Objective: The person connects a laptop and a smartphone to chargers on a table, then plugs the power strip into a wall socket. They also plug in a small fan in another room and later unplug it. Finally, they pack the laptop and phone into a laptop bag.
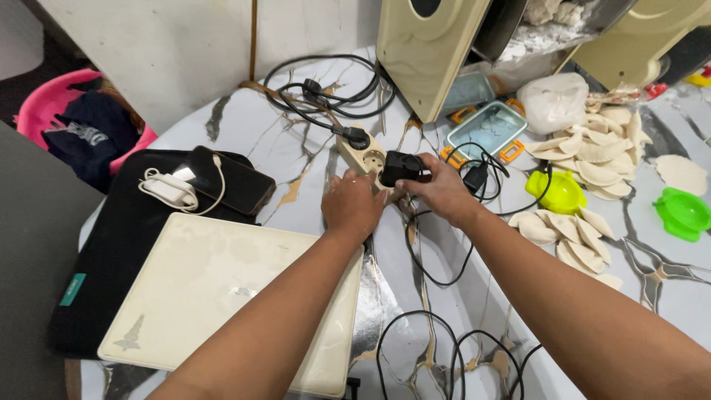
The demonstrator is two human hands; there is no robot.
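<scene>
Right-hand grip (pixel 443 189) closed on black adapter (pixel 401 167), directly over beige power strip (pixel 364 157); left hand (pixel 352 206) pinning strip's near end, strip running toward upper left of frame.

black adapter (pixel 401 166), at beige power strip (pixel 364 159)

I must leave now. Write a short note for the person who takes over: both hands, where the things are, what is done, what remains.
Left hand: pressing down on the beige power strip, steadying it.
Right hand: gripping the black adapter at a socket of the strip.
Done: one black plug already sits in the strip's far socket.
Left: the adapter does not look fully seated; hard to tell. Its cable trails loose over the marble table.
</scene>
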